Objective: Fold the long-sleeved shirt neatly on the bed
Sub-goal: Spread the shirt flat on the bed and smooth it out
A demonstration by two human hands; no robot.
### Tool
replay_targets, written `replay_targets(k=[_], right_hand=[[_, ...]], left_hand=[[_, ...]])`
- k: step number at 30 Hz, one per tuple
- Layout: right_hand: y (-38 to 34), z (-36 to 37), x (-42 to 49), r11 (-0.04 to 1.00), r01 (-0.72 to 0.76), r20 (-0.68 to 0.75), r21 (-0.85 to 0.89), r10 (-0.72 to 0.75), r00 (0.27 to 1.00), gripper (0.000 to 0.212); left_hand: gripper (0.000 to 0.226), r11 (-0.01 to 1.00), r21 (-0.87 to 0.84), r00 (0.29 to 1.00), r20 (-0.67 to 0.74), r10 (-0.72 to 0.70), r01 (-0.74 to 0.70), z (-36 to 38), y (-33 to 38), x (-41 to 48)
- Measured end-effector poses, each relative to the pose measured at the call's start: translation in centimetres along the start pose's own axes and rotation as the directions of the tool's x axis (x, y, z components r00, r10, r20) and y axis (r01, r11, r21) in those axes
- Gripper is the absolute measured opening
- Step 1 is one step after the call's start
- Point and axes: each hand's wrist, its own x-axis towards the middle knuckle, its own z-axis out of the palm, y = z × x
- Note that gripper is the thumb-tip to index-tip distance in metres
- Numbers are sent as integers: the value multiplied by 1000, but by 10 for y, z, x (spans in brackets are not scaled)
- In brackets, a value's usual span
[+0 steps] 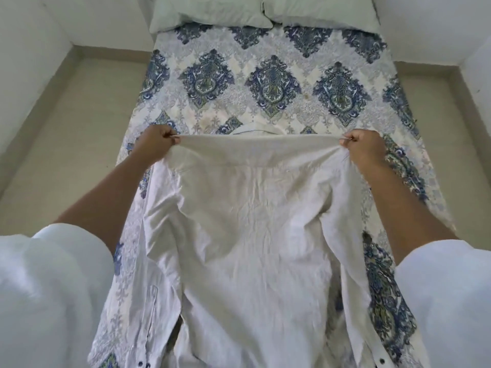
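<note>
One white long-sleeved cotton shirt (252,221) is held spread, back side up, above one bed with a blue-and-cream patterned cover (268,86). Its left shoulder is pinched by the left hand (156,140), its right shoulder by the right hand (364,146). Two pale pillows (212,14) are noted at the head.

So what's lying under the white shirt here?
The blue-patterned bedspread shows on both sides of the shirt and beyond the edge that the left hand and right hand pinch. Whatever lies directly beneath the cloth is covered.
</note>
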Motion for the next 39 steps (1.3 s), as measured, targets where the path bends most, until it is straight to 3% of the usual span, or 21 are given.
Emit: replay_targets(k=[2,4,6,8,10,12,16,21,25,30,32,34,36,39], right_hand=[[5,16,24,1000,-11,-8,0,11,1000,18],[15,33,46,999,-41,40,6,40,998,21],[27,47,61,996,-84,85,33,81,993,23],[34,63,78,992,-105,111,64,98,989,24],[37,81,96,995,-87,124,54,80,989,22],[38,100,109,999,-39,134,9,38,990,21],[43,134,135,993,39,101,-114,-27,995,22],[59,168,152,946,75,70,-314,-56,996,21],[73,187,146,908,61,56,-414,-41,998,28],[83,203,121,841,157,6,-518,-180,984,33],[83,210,111,825,242,46,-511,-255,966,28],[82,221,103,816,343,160,-465,-303,939,28],[82,229,100,815,365,294,-450,-251,922,34],[82,237,101,816,299,333,-495,-140,933,38]], left_hand=[[7,998,-50,998,58,-36,39,7,1,16],[15,964,-223,974,207,-95,142,12,-6,32],[30,826,-461,913,382,-145,324,16,-19,47],[24,770,-500,881,445,-164,396,21,-31,63],[5,914,-296,914,375,-155,276,33,-40,82],[6,987,-70,972,199,-126,142,50,-47,98],[13,986,65,987,-46,-153,156,87,-57,134],[18,953,278,991,-84,-103,123,118,-66,160],[23,947,250,979,-37,-199,202,131,-86,164],[34,921,117,923,64,-380,371,142,-107,145],[28,924,74,917,113,-382,375,148,-112,140],[9,927,-55,927,74,-367,371,149,-116,138],[12,931,-84,930,-73,-361,355,150,-126,145],[19,933,67,927,-157,-341,355,155,-125,152]])
